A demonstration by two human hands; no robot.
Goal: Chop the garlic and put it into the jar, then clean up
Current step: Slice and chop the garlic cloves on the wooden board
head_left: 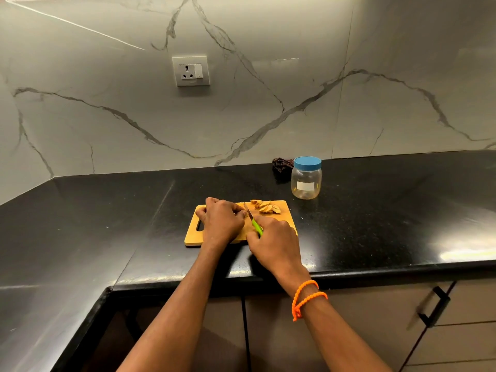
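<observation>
Chopping is judged to be under way: at frame centre a green-handled knife (256,226) is gripped by the right hand (276,241), while the left hand (222,220), fingers curled, steadies something hidden on the cutting board (193,232). Cut garlic (265,206) is piled at the board's upper right, and the jar (306,178), further up and right, is lidded, so it must be opened before transfer.

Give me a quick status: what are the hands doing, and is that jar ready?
Right hand grips green-handled knife, left hand steadies a piece on cutting board. Cut pieces piled at board's far edge. Jar behind board, blue lid on. Nothing in the way.
</observation>
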